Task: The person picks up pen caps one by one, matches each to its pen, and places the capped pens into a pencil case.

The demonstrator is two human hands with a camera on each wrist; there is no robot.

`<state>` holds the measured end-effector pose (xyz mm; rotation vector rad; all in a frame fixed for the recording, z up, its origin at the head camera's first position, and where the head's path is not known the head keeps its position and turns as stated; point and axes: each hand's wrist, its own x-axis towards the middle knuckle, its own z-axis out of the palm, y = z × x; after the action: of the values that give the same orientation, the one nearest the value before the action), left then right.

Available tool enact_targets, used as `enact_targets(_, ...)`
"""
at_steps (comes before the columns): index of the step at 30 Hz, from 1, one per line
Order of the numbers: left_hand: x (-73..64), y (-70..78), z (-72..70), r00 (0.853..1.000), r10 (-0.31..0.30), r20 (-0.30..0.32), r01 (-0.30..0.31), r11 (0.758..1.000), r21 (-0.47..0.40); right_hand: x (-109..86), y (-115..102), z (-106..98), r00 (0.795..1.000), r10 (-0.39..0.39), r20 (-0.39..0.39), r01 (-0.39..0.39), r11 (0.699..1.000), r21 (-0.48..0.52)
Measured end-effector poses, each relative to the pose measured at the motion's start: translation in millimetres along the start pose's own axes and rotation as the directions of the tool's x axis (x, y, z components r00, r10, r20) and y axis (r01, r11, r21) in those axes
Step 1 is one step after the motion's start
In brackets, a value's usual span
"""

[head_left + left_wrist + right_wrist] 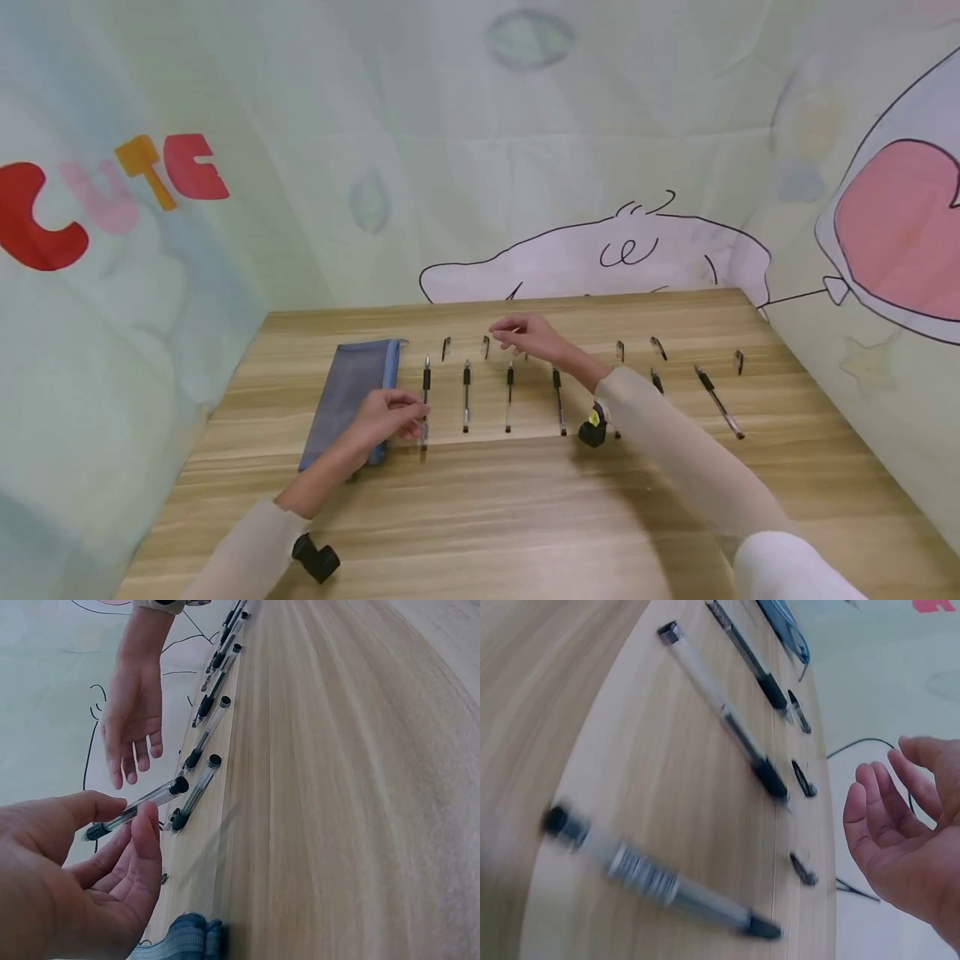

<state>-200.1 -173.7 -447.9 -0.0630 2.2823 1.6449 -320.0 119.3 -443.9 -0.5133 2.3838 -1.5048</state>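
Observation:
My left hand point(390, 414) pinches a clear-barrelled gel pen point(426, 387) between thumb and fingers, beside the blue-grey mesh pouch point(345, 383). In the left wrist view this pen point(161, 793) is tilted, its black end plug point(178, 785) pointing away from the palm. Over the row of small pen caps, my right hand point(531, 335) hovers with loosely bent fingers and nothing in them. Its fingertips come near a black-clipped cap point(486, 346) in the head view. The right wrist view shows that hand point(907, 817) apart from the caps point(804, 778) and pens below.
Several uncapped pens with black grips, such as one pen point(467, 396) and another point(720, 402), lie in a row across the wooden table point(480, 517). Loose caps point(658, 347) lie behind them. A printed curtain point(450, 167) stands along the table's back and sides.

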Motion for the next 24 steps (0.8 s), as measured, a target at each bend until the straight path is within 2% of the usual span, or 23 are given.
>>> enact_targets(4,-0.9,-0.9,-5.1,1.0,-0.017,-0.004,0.017,1.0,-0.003,17.9,-9.1,18.3,1.0,0.004,-0.001,-0.004,0.999,0.037)
enact_targets(8,-1.8,0.0,-9.2,1.0,-0.016,0.004,0.016,1.0,0.002,34.2,-17.2,37.3,0.999,0.04,-0.025,-0.038,0.995,0.089)
enact_targets(13,-2.4,-0.8,-13.2,0.999,-0.02,-0.041,0.021,1.0,0.005,49.3,-28.3,62.6,0.994,0.07,-0.082,-0.058,0.988,0.14)
enact_targets(15,-3.3,-2.1,-14.2,0.999,-0.027,-0.044,0.027,1.0,0.003,52.4,-32.2,71.6,0.991,0.066,-0.117,-0.055,0.994,0.095)
enact_targets(18,-4.3,-3.8,-14.5,0.999,-0.036,-0.023,0.036,0.999,-0.003,56.4,-32.1,81.6,0.982,0.068,-0.178,-0.075,0.997,-0.034)
enact_targets(21,-4.2,-3.8,-13.7,0.999,-0.037,-0.011,0.037,0.999,-0.011,60.2,-28.4,85.5,0.971,0.09,-0.222,-0.124,0.982,-0.141)
enact_targets(24,-3.3,-3.1,-12.0,0.999,-0.03,-0.011,0.03,0.999,-0.021,63.3,-22.0,85.2,0.96,0.122,-0.253,-0.176,0.963,-0.203)
